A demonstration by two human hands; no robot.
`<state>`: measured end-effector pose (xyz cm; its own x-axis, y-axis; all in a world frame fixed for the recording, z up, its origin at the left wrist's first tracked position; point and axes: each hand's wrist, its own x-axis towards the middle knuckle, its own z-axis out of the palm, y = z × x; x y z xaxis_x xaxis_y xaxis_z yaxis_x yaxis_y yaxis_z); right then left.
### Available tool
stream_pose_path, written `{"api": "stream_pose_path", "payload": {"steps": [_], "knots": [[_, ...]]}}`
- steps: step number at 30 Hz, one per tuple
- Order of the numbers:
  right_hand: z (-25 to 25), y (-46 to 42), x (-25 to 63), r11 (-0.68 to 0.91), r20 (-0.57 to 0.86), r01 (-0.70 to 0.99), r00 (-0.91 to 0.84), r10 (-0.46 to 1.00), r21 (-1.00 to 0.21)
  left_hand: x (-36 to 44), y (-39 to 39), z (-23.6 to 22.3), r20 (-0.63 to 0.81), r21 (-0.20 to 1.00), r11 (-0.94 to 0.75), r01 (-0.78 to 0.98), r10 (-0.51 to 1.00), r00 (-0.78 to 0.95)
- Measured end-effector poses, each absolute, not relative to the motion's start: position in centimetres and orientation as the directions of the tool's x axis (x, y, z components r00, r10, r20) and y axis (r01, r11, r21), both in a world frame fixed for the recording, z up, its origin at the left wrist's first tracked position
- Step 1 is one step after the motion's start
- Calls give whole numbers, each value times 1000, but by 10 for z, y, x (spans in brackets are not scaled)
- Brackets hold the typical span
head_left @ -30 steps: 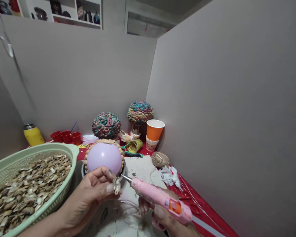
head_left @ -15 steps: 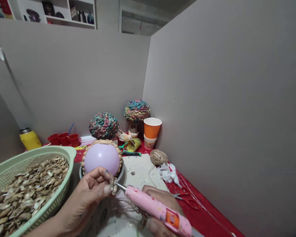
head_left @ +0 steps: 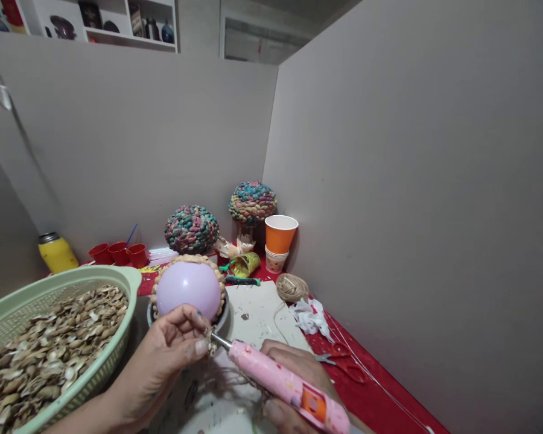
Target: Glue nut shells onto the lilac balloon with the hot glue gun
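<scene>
One shell (head_left: 212, 346), L hand (head_left: 165, 349); glue gun (head_left: 271, 371), R hand (head_left: 301, 361)

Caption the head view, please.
Left hand pinches a shell at the nozzle of a pink glue gun held in the right hand.

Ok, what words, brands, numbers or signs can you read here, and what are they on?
No text can be read for certain.
Dark box on the shelf: light marks, too small to read.
Narrow box on the same shelf: markings too blurred.
Paper cups under the orange cup: print too small to make out.
Pink glue gun: no readable lettering.
</scene>
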<state>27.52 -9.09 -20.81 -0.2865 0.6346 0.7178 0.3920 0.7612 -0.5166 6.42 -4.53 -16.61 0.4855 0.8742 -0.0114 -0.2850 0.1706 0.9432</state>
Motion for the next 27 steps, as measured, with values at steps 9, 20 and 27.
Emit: {"api": "stream_pose_path", "payload": {"steps": [9, 20, 27], "knots": [[-215, -88, 279, 763, 712, 373, -295, 637, -528, 66, -45, -167, -10, 947, 162, -277, 877, 480], [-209, -89, 279, 721, 685, 457, -281, 672, -521, 66, -45, -168, -14, 950, 158, -269, 883, 469], [-214, -82, 276, 788, 764, 409, -270, 586, -459, 64, -44, -170, -7, 956, 146, -253, 878, 478]]}}
